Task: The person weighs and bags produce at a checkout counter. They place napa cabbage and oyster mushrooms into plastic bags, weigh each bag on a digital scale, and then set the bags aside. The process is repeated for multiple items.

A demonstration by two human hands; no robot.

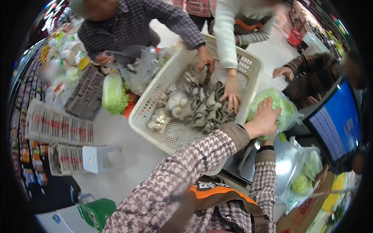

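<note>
My left hand (pixel 263 118) lies across the top of a clear plastic bag of leafy green vegetable (pixel 287 109), fingers spread against it and gripping it. Only the wrist end of my right hand (pixel 267 141) shows under the bag; its fingers are hidden. Beneath the bag is the steel plate of a scale (pixel 287 166), next to a screen (pixel 335 119). To the left of my hands, a cream plastic crate (pixel 172 147) holds grey oyster mushrooms (pixel 201 107) and a paler clump of mushrooms (pixel 159 118) in one corner.
Two people's hands (pixel 231 94) (pixel 206 59) reach into the crate from across. One holds a plastic bag (pixel 140 71) beside a napa cabbage (pixel 115 93). Another person's hand (pixel 284 72) is at right. Bagged greens (pixel 306 174) lie beside the scale. A white stool (pixel 100 159) and stacked crates (pixel 61 123) stand left.
</note>
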